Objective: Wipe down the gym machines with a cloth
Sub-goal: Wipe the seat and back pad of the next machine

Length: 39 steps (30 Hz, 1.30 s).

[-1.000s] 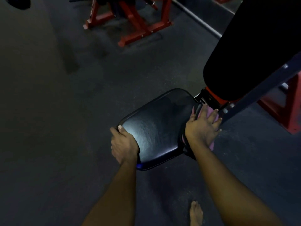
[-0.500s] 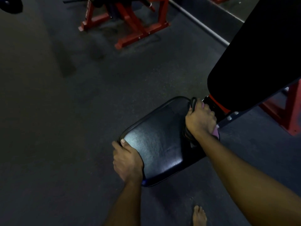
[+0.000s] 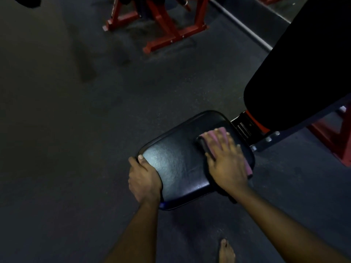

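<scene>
A shiny black padded seat (image 3: 180, 164) of a gym bench lies below me, low over the floor. My left hand (image 3: 144, 179) grips its near left edge, thumb on top and fingers curled under. My right hand (image 3: 226, 158) lies flat with spread fingers on a pink cloth (image 3: 215, 135), pressing it onto the seat's right part. The cloth shows past my fingertips and again at the seat's right edge. The bench's black backrest pad (image 3: 303, 78) rises at the right.
A dark blue frame bar (image 3: 296, 130) with bolts and a red upright (image 3: 340, 137) support the bench at the right. Another red machine frame (image 3: 167, 29) stands on the dark rubber floor at the back. A bare foot (image 3: 227, 251) shows at the bottom.
My right hand with the cloth came from the seat's far right edge, beside the hinge, onto the top of the seat and flattened out. The left hand kept its grip.
</scene>
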Each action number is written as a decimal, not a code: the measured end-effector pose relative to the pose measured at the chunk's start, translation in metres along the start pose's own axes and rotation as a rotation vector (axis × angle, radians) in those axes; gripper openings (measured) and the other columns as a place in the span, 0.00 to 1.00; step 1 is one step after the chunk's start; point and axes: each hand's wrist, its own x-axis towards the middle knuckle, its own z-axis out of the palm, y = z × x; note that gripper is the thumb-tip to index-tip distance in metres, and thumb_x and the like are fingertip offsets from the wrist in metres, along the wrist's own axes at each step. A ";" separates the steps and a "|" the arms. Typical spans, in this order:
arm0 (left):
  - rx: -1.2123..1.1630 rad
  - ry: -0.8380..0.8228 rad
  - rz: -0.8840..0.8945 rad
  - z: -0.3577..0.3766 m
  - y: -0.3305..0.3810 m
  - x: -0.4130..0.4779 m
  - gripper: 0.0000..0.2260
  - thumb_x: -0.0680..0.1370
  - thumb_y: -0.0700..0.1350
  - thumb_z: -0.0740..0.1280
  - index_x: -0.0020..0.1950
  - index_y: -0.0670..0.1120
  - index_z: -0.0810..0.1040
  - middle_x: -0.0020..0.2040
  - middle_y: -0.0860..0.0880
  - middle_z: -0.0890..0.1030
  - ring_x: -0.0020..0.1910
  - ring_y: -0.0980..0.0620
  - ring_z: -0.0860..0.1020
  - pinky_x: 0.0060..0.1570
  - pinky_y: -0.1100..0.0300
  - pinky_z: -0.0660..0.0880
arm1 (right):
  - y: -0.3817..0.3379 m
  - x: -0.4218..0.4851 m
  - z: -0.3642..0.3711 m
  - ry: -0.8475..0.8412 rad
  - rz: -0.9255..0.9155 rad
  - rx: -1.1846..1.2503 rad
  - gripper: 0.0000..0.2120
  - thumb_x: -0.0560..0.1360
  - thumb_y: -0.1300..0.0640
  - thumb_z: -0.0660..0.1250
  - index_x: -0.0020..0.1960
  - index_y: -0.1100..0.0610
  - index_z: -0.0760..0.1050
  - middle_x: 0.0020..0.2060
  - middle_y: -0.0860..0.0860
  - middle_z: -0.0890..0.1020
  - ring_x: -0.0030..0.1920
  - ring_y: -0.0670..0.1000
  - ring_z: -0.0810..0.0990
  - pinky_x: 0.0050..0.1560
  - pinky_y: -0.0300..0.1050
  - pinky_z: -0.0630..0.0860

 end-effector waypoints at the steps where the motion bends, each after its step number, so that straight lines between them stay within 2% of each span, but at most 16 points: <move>1: 0.000 0.003 -0.002 0.000 -0.001 0.000 0.16 0.85 0.55 0.48 0.58 0.47 0.68 0.46 0.43 0.81 0.43 0.44 0.76 0.45 0.50 0.67 | 0.006 0.005 -0.002 0.022 0.058 -0.003 0.34 0.79 0.48 0.62 0.82 0.42 0.54 0.82 0.50 0.55 0.80 0.60 0.56 0.75 0.68 0.61; 4: -0.013 0.002 -0.004 0.001 -0.002 0.002 0.16 0.85 0.56 0.48 0.59 0.47 0.68 0.46 0.44 0.80 0.42 0.45 0.75 0.45 0.50 0.67 | 0.004 0.053 0.000 0.077 0.211 -0.020 0.30 0.80 0.47 0.61 0.80 0.46 0.59 0.80 0.56 0.60 0.77 0.64 0.61 0.72 0.66 0.65; 8: -0.034 0.002 -0.010 0.002 -0.003 0.003 0.17 0.85 0.56 0.47 0.59 0.48 0.69 0.45 0.47 0.80 0.43 0.45 0.77 0.45 0.49 0.68 | -0.013 0.131 -0.008 0.017 0.315 0.054 0.23 0.82 0.46 0.59 0.75 0.49 0.66 0.74 0.56 0.69 0.72 0.63 0.67 0.69 0.59 0.68; 10: -0.053 0.000 -0.011 0.002 -0.005 0.003 0.16 0.85 0.57 0.47 0.58 0.48 0.69 0.44 0.47 0.80 0.43 0.46 0.77 0.45 0.50 0.68 | -0.038 0.140 -0.008 -0.020 0.179 -0.008 0.19 0.81 0.47 0.60 0.71 0.48 0.72 0.68 0.55 0.74 0.68 0.61 0.69 0.67 0.56 0.67; 12: -0.064 -0.006 -0.021 0.002 -0.003 0.002 0.16 0.85 0.56 0.47 0.57 0.49 0.69 0.43 0.47 0.80 0.42 0.46 0.76 0.45 0.50 0.68 | -0.069 0.128 -0.001 -0.070 -0.056 -0.024 0.18 0.80 0.47 0.62 0.69 0.45 0.74 0.67 0.51 0.76 0.68 0.58 0.70 0.69 0.56 0.65; 14: -0.062 -0.009 -0.032 0.000 -0.002 0.003 0.16 0.85 0.57 0.47 0.57 0.49 0.69 0.44 0.46 0.80 0.43 0.45 0.77 0.45 0.49 0.69 | -0.089 0.101 0.009 -0.070 -0.208 0.029 0.21 0.79 0.46 0.63 0.71 0.43 0.71 0.70 0.48 0.74 0.73 0.57 0.67 0.73 0.59 0.63; 17: -0.059 -0.013 -0.039 -0.001 0.000 0.001 0.16 0.85 0.56 0.47 0.57 0.49 0.69 0.44 0.47 0.79 0.44 0.44 0.77 0.46 0.49 0.71 | -0.074 0.058 0.011 -0.018 -0.266 0.056 0.29 0.79 0.47 0.63 0.79 0.43 0.62 0.79 0.47 0.65 0.80 0.57 0.59 0.76 0.60 0.61; 19: -0.051 -0.019 -0.040 -0.001 0.001 0.002 0.16 0.85 0.56 0.47 0.58 0.49 0.70 0.44 0.47 0.80 0.44 0.44 0.78 0.46 0.48 0.72 | -0.043 0.042 0.008 0.021 -0.188 0.030 0.32 0.78 0.48 0.63 0.81 0.42 0.58 0.81 0.48 0.60 0.81 0.56 0.55 0.75 0.62 0.62; 22: -0.046 -0.018 -0.028 -0.001 0.000 0.001 0.17 0.85 0.56 0.47 0.59 0.48 0.70 0.45 0.45 0.81 0.44 0.43 0.79 0.48 0.46 0.75 | -0.008 0.054 0.000 0.057 0.073 0.022 0.30 0.80 0.47 0.61 0.80 0.43 0.59 0.82 0.51 0.58 0.80 0.60 0.56 0.72 0.66 0.66; 26: -0.046 -0.021 -0.033 0.000 -0.001 0.004 0.16 0.85 0.56 0.47 0.57 0.48 0.69 0.43 0.46 0.80 0.43 0.43 0.78 0.46 0.47 0.74 | -0.012 0.118 -0.001 0.043 0.243 0.046 0.26 0.80 0.45 0.60 0.77 0.46 0.65 0.79 0.53 0.64 0.76 0.63 0.62 0.71 0.63 0.67; 28: -0.045 -0.023 -0.036 0.000 0.000 0.003 0.15 0.85 0.56 0.47 0.56 0.49 0.69 0.42 0.47 0.79 0.42 0.44 0.77 0.45 0.49 0.71 | -0.027 0.148 -0.004 -0.014 0.299 0.060 0.21 0.80 0.45 0.60 0.71 0.48 0.72 0.73 0.53 0.72 0.72 0.61 0.67 0.69 0.59 0.66; 31: -0.060 -0.016 -0.035 -0.002 0.000 0.003 0.15 0.85 0.56 0.47 0.56 0.49 0.69 0.43 0.46 0.79 0.43 0.44 0.77 0.46 0.49 0.71 | -0.065 0.150 -0.003 -0.115 0.079 -0.039 0.16 0.78 0.46 0.61 0.62 0.49 0.77 0.63 0.51 0.79 0.66 0.57 0.71 0.66 0.56 0.65; 33: -0.058 -0.014 -0.044 -0.002 0.000 0.002 0.15 0.86 0.56 0.47 0.56 0.49 0.69 0.43 0.46 0.79 0.43 0.43 0.76 0.46 0.49 0.71 | -0.083 0.123 0.004 -0.112 -0.095 0.016 0.17 0.78 0.47 0.63 0.65 0.47 0.76 0.67 0.49 0.77 0.71 0.56 0.69 0.72 0.60 0.62; 35: -0.060 -0.022 -0.041 -0.003 0.002 0.000 0.13 0.86 0.55 0.47 0.54 0.50 0.67 0.42 0.47 0.77 0.43 0.44 0.76 0.46 0.49 0.69 | -0.083 0.082 0.006 -0.060 -0.189 0.109 0.24 0.78 0.49 0.64 0.73 0.45 0.70 0.74 0.47 0.71 0.77 0.57 0.62 0.76 0.63 0.59; 37: -0.066 -0.029 -0.040 -0.006 0.004 -0.001 0.12 0.86 0.55 0.48 0.52 0.52 0.66 0.42 0.48 0.76 0.43 0.44 0.75 0.46 0.50 0.68 | -0.061 0.044 0.005 0.009 -0.209 0.104 0.30 0.77 0.50 0.64 0.78 0.44 0.64 0.79 0.46 0.66 0.80 0.56 0.58 0.77 0.61 0.58; 39: -0.059 -0.036 -0.039 -0.006 0.004 0.000 0.13 0.86 0.56 0.47 0.53 0.51 0.66 0.43 0.47 0.77 0.45 0.43 0.76 0.46 0.49 0.68 | -0.024 0.028 0.002 0.063 -0.110 0.091 0.33 0.74 0.50 0.63 0.79 0.43 0.64 0.80 0.47 0.64 0.80 0.55 0.58 0.76 0.62 0.61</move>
